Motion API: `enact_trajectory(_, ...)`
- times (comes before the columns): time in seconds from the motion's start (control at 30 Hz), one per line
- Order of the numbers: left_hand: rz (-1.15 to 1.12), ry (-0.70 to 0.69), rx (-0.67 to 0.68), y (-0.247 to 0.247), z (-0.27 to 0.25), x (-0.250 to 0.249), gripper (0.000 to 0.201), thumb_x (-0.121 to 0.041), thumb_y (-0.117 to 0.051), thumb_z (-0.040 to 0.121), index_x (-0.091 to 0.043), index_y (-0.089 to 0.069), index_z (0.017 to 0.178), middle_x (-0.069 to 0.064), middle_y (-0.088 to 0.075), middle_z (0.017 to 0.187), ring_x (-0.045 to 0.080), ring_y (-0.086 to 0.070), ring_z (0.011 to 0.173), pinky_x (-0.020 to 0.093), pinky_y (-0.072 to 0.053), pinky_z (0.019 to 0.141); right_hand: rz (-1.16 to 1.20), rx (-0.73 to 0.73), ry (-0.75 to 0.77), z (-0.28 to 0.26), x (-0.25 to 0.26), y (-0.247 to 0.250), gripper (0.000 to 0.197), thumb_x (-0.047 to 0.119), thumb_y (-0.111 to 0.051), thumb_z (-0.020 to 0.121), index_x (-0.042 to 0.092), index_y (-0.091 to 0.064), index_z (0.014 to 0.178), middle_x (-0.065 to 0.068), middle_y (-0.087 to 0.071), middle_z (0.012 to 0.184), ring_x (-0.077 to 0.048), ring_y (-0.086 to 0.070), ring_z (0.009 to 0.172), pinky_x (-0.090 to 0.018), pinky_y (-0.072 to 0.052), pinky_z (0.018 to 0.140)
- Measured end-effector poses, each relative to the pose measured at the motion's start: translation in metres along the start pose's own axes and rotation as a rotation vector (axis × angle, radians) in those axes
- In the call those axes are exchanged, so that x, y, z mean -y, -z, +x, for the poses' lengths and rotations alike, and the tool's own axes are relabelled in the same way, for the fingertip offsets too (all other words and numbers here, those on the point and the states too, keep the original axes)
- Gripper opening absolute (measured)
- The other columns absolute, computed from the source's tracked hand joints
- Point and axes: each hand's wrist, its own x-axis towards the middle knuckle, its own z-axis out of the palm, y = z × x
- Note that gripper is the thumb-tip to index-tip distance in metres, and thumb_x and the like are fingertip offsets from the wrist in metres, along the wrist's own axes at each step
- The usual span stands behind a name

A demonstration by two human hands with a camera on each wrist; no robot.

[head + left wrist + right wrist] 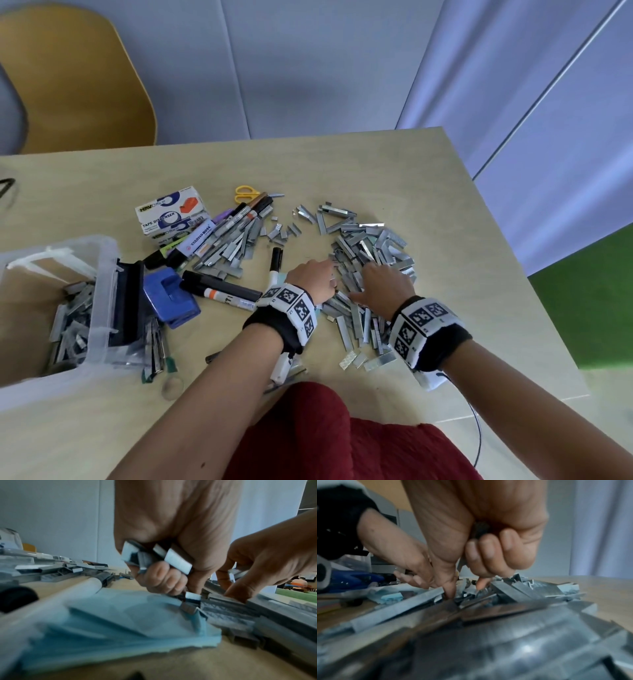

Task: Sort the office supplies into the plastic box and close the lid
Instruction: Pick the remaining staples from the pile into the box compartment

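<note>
Staples, silvery metal strips in a loose heap (368, 253), lie right of centre in the head view; both hands are gathering them. The left hand (313, 279) is curled round several strips, and the right hand (387, 284) clutches more while its fingertips dig into the pile. Next, I'd say, comes carrying these handfuls across to the clear plastic box (99, 298) at lower left, already partly filled. Markers and a blue hole punch (169, 298) wait on the pale wooden table (445, 192); a mustard chair (75, 78) stands beyond.

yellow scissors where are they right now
In the head view the yellow scissors lie on the table, on its far side left of centre, just beyond the markers and right of the tape dispenser box.
</note>
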Motion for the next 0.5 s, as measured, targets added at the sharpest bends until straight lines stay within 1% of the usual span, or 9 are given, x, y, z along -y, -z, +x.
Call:
enact_trajectory(0.03,-0.010,-0.002,0.004,0.000,0.000,0.002,0.030,-0.028,-0.042,0.097,-0.011,-0.050,0.121,0.015,-0.054,0.121,0.033,-0.053,0.110,0.036,-0.043,0.087,-0.034,-0.006,0.006,0.000,0.002,0.000,0.038,0.039,-0.056,0.088,0.006,-0.051,0.108,-0.006,-0.058,0.107,-0.026,-0.059,0.099,-0.034,-0.046,0.079)
enact_trajectory(0.13,-0.026,-0.035,0.034,-0.001,-0.002,0.008,0.029,-0.030,-0.043,0.097,-0.011,-0.050,0.118,0.014,-0.055,0.119,0.032,-0.054,0.107,0.037,-0.044,0.086,-0.082,0.008,0.006,0.000,0.008,-0.001,0.040,0.039,-0.051,0.090,0.005,-0.050,0.111,-0.008,-0.058,0.111,-0.026,-0.060,0.100,-0.035,-0.048,0.079)
enact_trajectory(0.23,0.015,-0.062,0.045,-0.001,-0.005,0.013,0.030,-0.031,-0.046,0.096,-0.012,-0.049,0.118,0.013,-0.055,0.118,0.031,-0.055,0.106,0.035,-0.044,0.084,-0.047,0.000,-0.035,0.001,0.010,-0.004,0.032,0.031,-0.049,0.089,0.005,-0.052,0.108,-0.009,-0.057,0.111,-0.027,-0.059,0.101,-0.033,-0.045,0.076)
enact_trajectory(0.3,0.019,-0.060,0.048,-0.003,-0.007,0.014,0.030,-0.032,-0.045,0.097,-0.011,-0.051,0.117,0.013,-0.055,0.117,0.031,-0.054,0.106,0.035,-0.043,0.083,0.033,0.000,-0.077,0.002,0.010,-0.006,0.025,0.027,-0.050,0.086,0.006,-0.053,0.100,-0.009,-0.058,0.103,-0.028,-0.059,0.095,-0.033,-0.044,0.074)
enact_trajectory(0.37,-0.030,-0.048,0.043,-0.006,-0.008,0.015,0.029,-0.030,-0.044,0.097,-0.009,-0.054,0.113,0.012,-0.055,0.112,0.031,-0.053,0.104,0.035,-0.043,0.083,0.118,0.013,-0.108,0.003,0.007,-0.009,0.021,0.029,-0.051,0.084,0.008,-0.049,0.086,-0.008,-0.055,0.088,-0.026,-0.056,0.081,-0.031,-0.042,0.067)
enact_trajectory(0.4,-0.084,-0.039,0.032,-0.007,-0.009,0.016,0.025,-0.029,-0.044,0.097,-0.009,-0.056,0.105,0.011,-0.056,0.104,0.031,-0.053,0.100,0.035,-0.042,0.080,0.184,0.024,-0.125,0.004,0.005,-0.009,0.023,0.030,-0.051,0.085,0.008,-0.047,0.081,-0.006,-0.053,0.080,-0.025,-0.053,0.075,-0.028,-0.040,0.063)
enact_trajectory(0.43,-0.155,-0.035,0.009,-0.007,-0.009,0.017,0.021,-0.027,-0.045,0.096,-0.010,-0.055,0.090,0.009,-0.054,0.090,0.031,-0.052,0.091,0.033,-0.040,0.075,0.276,0.033,-0.142,0.005,0.003,-0.009,0.025,0.031,-0.052,0.085,0.008,-0.046,0.077,-0.005,-0.051,0.073,-0.022,-0.051,0.068,-0.026,-0.039,0.058)
enact_trajectory(0.47,-0.231,-0.031,-0.022,-0.006,-0.011,0.018,0.024,-0.024,-0.046,0.095,-0.012,-0.048,0.074,0.005,-0.047,0.075,0.029,-0.048,0.081,0.030,-0.035,0.068,0.395,0.036,-0.146,0.006,0.000,-0.009,0.027,0.030,-0.054,0.086,0.009,-0.046,0.071,-0.002,-0.048,0.065,-0.018,-0.048,0.060,-0.024,-0.036,0.053)
enact_trajectory(0.5,-0.301,-0.031,-0.061,-0.004,-0.012,0.018,0.030,-0.022,-0.047,0.094,-0.013,-0.040,0.067,0.002,-0.039,0.066,0.026,-0.044,0.072,0.028,-0.030,0.061,0.525,0.033,-0.140,0.006,-0.002,-0.008,0.029,0.027,-0.054,0.086,0.010,-0.046,0.064,0.000,-0.045,0.058,-0.013,-0.044,0.050,-0.021,-0.033,0.048)
